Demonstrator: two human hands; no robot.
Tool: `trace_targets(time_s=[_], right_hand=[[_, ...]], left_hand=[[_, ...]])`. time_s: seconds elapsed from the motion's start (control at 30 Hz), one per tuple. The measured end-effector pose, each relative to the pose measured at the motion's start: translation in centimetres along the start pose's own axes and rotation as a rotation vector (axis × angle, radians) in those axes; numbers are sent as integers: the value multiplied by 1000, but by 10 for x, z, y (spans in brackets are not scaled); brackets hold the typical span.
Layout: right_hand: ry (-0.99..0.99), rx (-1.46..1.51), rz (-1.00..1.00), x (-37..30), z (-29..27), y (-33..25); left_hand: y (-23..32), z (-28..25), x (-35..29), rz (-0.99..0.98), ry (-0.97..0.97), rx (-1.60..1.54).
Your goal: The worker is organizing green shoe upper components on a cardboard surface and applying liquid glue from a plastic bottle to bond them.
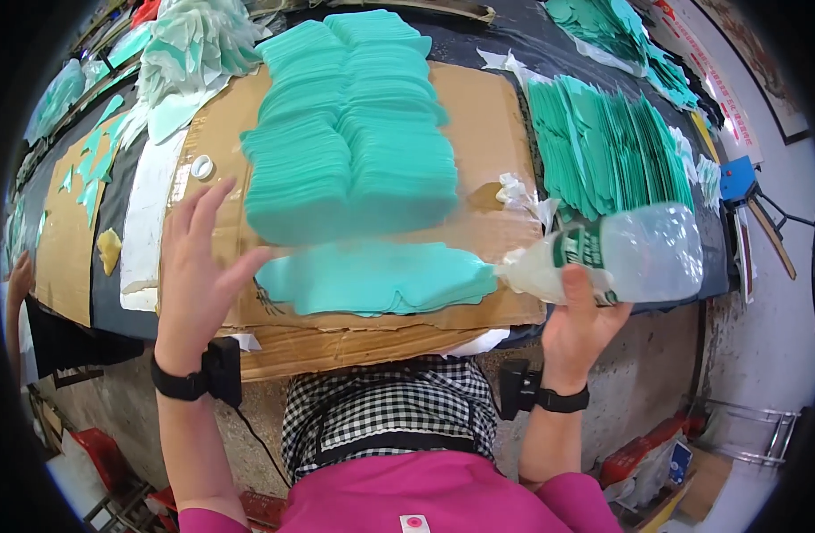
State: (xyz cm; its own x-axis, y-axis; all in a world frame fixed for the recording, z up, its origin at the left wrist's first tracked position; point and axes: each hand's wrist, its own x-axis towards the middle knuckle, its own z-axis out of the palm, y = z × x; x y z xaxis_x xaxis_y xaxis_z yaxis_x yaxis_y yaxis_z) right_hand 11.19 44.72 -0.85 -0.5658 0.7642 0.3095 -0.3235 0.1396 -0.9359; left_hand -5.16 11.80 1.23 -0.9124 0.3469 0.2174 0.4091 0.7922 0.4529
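Note:
My right hand is wrapped round a clear plastic bottle with a green label. The bottle is tipped on its side, its neck pointing left at a flat stack of turquoise cut pieces. White material shows at the neck; whether anything runs out is blurred. My left hand is raised open, fingers spread, beside that stack's left end, and holds nothing. Just beyond lies a long fanned row of turquoise pieces, overlapping in two lobes. All of these pieces rest on a cardboard sheet.
A white cap-like ring and crumpled white tissue lie on the cardboard. More green pieces stand fanned at the right, and a pale heap sits far left. At the left edge another person's hand shows.

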Motion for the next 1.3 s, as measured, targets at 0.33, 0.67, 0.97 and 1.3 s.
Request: trace_targets(time_s=[0.33,0.67,0.97,1.3], right_hand=[[-237,354,94,-2,64,10],[-72,997,195,33,-73,4],[-192,937,131,25,-40,-24],[-315,-43,62,-21,48,3]], left_hand=[[-2,37,31,168,33,172],[18,-3,19,428,109,184],[37,7,-23,133,-279,-527],[41,49,-24,292,-108,-121]])
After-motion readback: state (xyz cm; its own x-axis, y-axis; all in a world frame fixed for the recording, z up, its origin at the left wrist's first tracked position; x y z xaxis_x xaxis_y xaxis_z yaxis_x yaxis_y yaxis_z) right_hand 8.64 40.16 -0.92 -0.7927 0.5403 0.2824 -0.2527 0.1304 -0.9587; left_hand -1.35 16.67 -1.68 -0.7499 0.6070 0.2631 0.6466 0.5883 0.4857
